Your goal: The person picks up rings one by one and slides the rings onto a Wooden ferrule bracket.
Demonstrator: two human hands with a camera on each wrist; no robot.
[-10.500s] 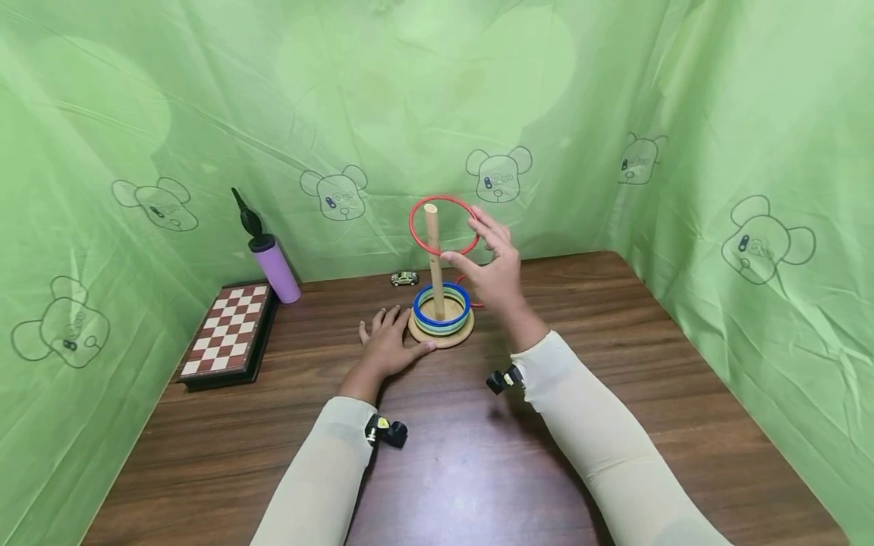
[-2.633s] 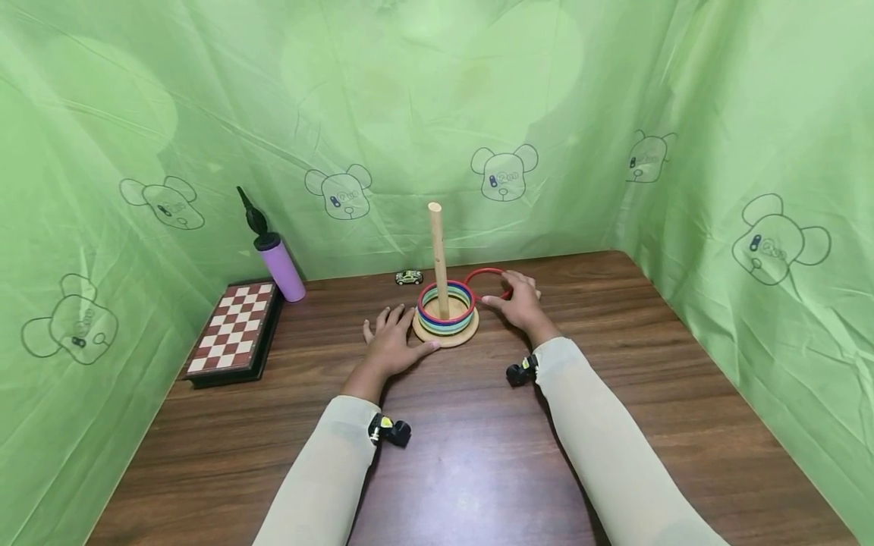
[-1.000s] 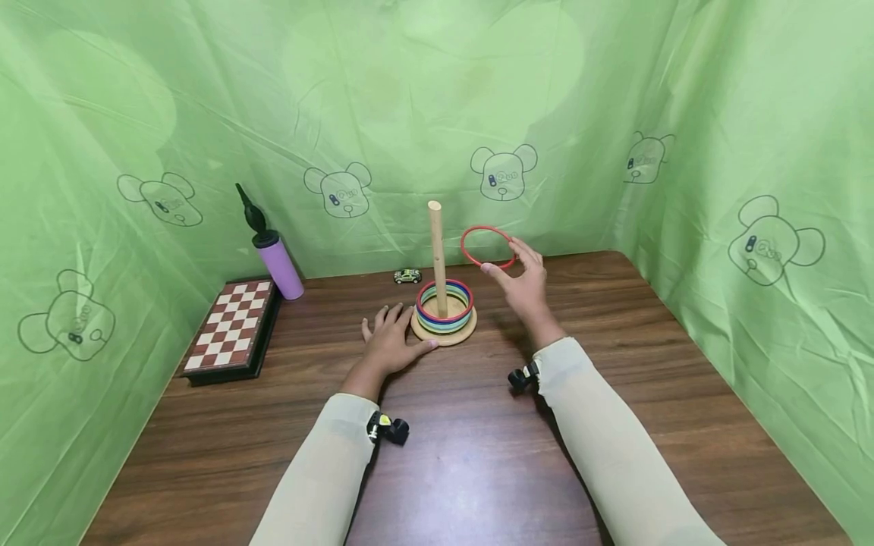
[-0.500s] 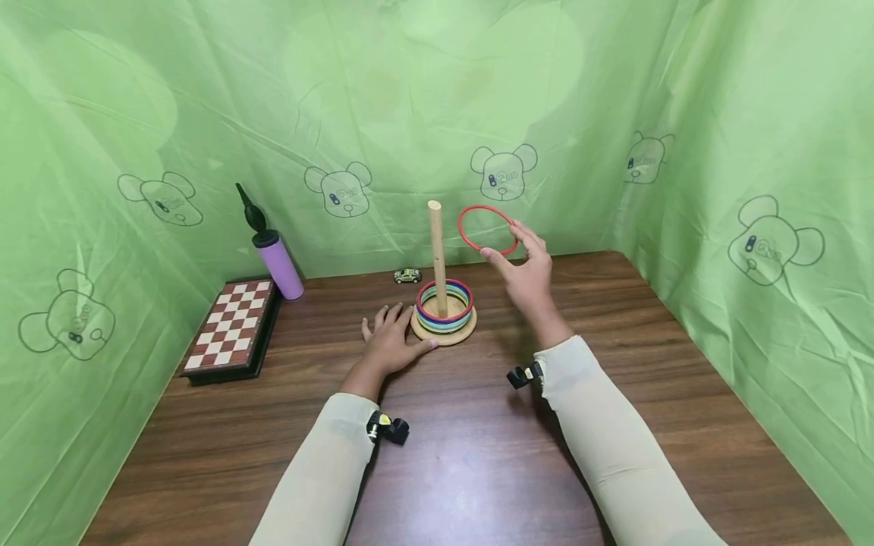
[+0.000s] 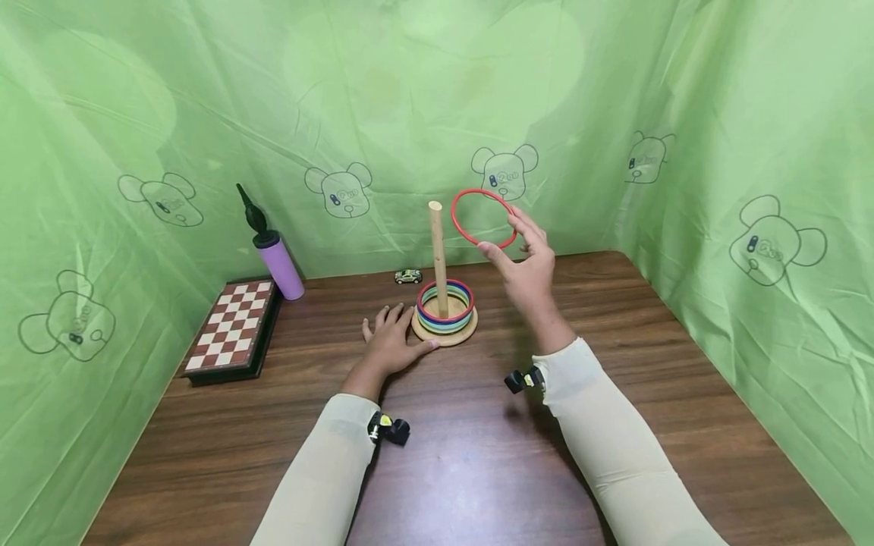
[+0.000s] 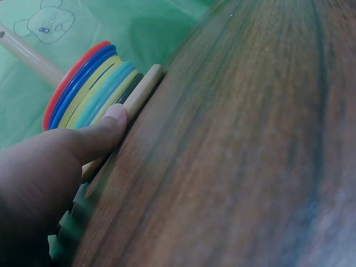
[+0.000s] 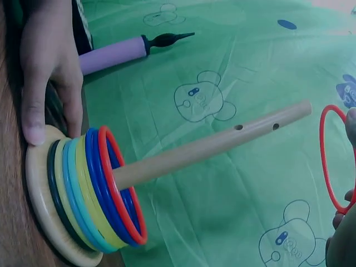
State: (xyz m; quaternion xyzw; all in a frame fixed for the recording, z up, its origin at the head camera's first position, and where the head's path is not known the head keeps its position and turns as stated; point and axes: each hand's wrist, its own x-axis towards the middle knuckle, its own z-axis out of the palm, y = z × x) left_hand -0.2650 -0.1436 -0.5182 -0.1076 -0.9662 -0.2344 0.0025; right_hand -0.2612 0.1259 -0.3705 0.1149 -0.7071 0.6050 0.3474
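Observation:
My right hand (image 5: 529,277) pinches a red ring (image 5: 454,218) between thumb and fingers. The ring is tilted in the air, right of the top of the wooden peg (image 5: 439,254) and apart from it. Around the foot of the upright peg lies a stack of rings, with another red ring (image 7: 105,161) on top, then blue rings (image 7: 93,167), yellow, light blue and a dark one lowest. My left hand (image 5: 389,347) rests on the table with fingers spread, its thumb touching the edge of the round wooden base (image 5: 445,341).
Behind the peg stands a small toy car (image 5: 408,277). At the left lie a checkered board box (image 5: 231,326) and a purple hand pump (image 5: 280,265) leaning on the green curtain (image 5: 403,91). The curtain encloses the back and sides of the brown wooden table (image 5: 451,455).
One red ring has come down onto the stack. My right hand has picked another red ring off the table, raised it and brought it slightly left. The left hand stays put.

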